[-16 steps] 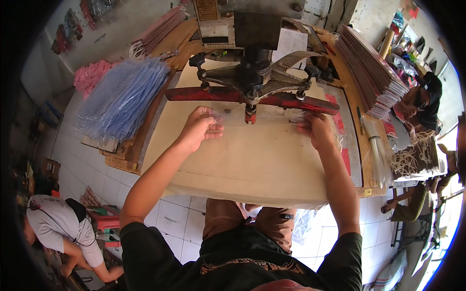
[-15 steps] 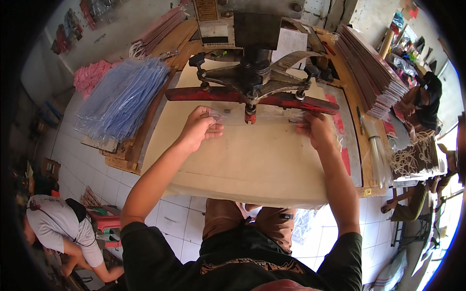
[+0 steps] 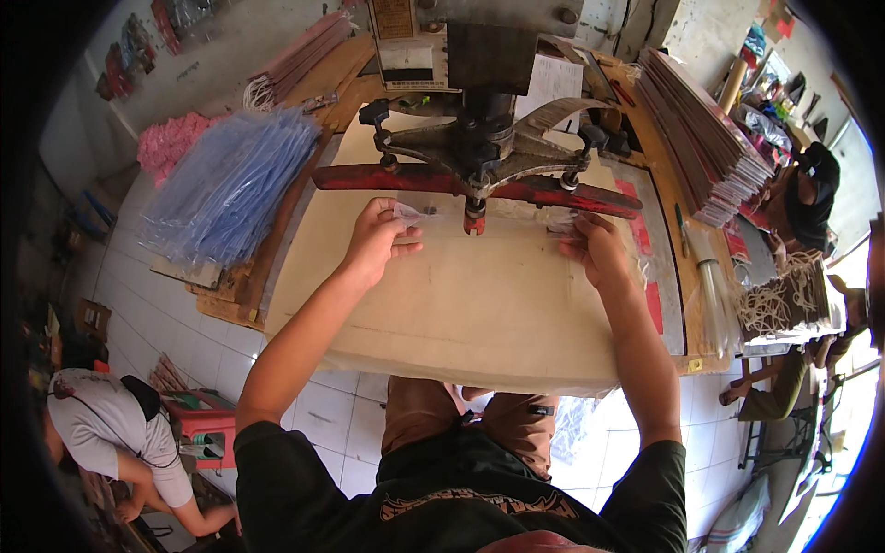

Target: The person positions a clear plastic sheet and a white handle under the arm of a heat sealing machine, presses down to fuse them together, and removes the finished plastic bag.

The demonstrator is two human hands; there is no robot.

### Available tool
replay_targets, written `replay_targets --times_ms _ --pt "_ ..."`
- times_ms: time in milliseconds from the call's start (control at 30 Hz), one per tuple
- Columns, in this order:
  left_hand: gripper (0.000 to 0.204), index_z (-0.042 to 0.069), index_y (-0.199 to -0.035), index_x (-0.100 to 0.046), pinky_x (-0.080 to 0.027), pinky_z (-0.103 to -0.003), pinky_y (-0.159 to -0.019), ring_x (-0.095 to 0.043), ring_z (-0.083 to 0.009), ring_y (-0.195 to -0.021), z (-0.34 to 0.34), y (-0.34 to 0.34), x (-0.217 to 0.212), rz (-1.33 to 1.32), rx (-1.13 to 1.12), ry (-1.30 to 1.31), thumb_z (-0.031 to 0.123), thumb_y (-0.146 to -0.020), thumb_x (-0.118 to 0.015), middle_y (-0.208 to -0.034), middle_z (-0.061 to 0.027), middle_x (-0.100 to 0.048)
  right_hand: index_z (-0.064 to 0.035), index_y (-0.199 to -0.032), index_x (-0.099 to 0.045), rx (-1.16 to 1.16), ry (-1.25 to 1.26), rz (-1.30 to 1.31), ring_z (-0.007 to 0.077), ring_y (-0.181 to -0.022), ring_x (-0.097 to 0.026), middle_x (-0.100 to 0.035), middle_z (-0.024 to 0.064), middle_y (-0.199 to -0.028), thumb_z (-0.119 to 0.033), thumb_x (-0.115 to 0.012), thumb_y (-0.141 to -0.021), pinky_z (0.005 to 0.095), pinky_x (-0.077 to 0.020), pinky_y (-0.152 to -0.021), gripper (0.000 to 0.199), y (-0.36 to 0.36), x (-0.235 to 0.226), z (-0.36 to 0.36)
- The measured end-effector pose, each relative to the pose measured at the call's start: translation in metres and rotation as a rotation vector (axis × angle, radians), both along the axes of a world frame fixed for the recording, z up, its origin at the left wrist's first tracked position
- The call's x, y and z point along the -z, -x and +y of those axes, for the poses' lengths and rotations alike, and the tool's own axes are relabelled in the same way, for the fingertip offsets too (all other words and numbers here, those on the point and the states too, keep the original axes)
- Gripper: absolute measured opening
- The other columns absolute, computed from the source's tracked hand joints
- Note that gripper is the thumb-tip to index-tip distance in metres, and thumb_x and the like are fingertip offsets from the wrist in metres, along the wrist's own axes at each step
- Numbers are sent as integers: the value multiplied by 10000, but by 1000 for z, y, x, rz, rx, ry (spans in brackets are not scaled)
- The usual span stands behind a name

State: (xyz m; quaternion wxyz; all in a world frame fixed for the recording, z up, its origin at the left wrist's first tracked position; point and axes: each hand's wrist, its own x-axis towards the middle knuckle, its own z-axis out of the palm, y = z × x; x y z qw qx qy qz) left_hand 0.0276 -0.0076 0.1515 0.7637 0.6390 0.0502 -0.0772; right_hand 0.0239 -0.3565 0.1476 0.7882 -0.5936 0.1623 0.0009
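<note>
A clear plastic sheet (image 3: 516, 214) stretches between my two hands, just under and in front of the machine's long red bar (image 3: 406, 178). My left hand (image 3: 373, 241) pinches its left corner between thumb and forefinger, the other fingers loosely curled. At the other end, my right hand (image 3: 597, 244) grips the right corner, its fingers partly hidden behind the film. Both hands rest close over the tan sheet (image 3: 442, 304) that covers the work surface. The press head (image 3: 484, 138), dark and with several arms, carries the bar above the sheet. The film's far edge is hard to make out.
On the left lies a stack of bluish clear plastic bags (image 3: 226, 189), beside a pink heap (image 3: 171, 143). Folded paper bags (image 3: 705, 138) and a bundle of clear film (image 3: 714, 295) sit on the right. One person (image 3: 124, 433) works at lower left, another (image 3: 811, 189) at right.
The plastic film at both hands now shows more plainly, bunched at its corners. My hands have barely shifted. The person at lower left has moved slightly.
</note>
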Motion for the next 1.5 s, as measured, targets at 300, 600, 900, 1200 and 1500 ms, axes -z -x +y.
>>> replay_targets --times_ms 300,600,900,1200,1500 --pt "311 32 -1214 -425 -625 -387 -732 -656 -227 -960 -4 -3 3 -42 -7 -54 -70 -922 -459 -1081 -115 -617 49 -1209 -523 56 19 -10 206 -718 -691 -660 126 -946 -42 -506 -978 335 -618 -615 249 7 -5 9" --pt "282 -35 -1116 -538 -582 -273 -499 -663 -142 -587 10 -3 -2 -200 -67 -471 64 -900 -690 -938 -129 -649 109 -1247 -492 20 33 34 236 -747 -702 -657 197 -986 -18 -507 -960 349 -639 -652 314 4 -5 7" --pt "392 40 -626 -468 -294 -274 -461 -380 -83 -498 29 1 -54 -1095 -483 -653 198 -939 -643 -520 2 -422 136 -1255 -487 94 0 14 265 -758 -699 -645 199 -979 21 -514 -944 366 -645 -680 332 2 0 9" --pt "201 -16 -899 -704 -504 -300 -679 -654 -146 -741 75 -230 -77 -646 445 -739 171 -885 -630 -806 -80 -692 125 -1275 -482 93 9 -1 244 -737 -682 -617 154 -960 39 -504 -944 387 -645 -686 343 4 -2 15" --pt "450 -78 -1033 -632 -511 -376 -572 -662 -231 -646 13 -285 -10 -313 411 -1029 201 -726 -807 -817 -171 -688 102 -1234 -477 97 -35 9 252 -767 -690 -608 143 -954 31 -507 -948 384 -650 -686 296 4 -5 10"
